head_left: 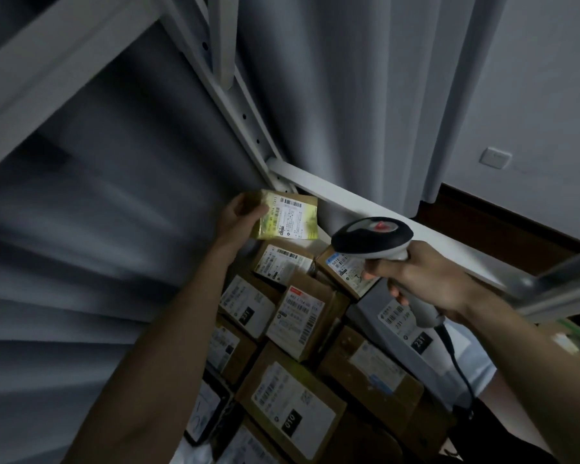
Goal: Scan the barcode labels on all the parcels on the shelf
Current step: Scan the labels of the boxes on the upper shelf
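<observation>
My left hand [240, 214] grips a small yellow-green parcel [287, 216] at centre frame, its white barcode label [290, 203] facing me. My right hand [426, 283] wraps the scanner [370, 237] handle at right of centre. Below, brown labelled cartons [292, 406] crowd together. A white shelf frame [245, 108] crosses upper left; grey curtains [349, 95] hang behind, and a wall socket [495, 158] sits at right.

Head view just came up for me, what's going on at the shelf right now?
A person is partway through scanning. The left hand holds a yellow-green parcel up with its barcode label facing the camera. The right hand grips a handheld scanner beside it, its head over the pile. Many brown parcels lie stacked on the shelf below, labels up.
</observation>
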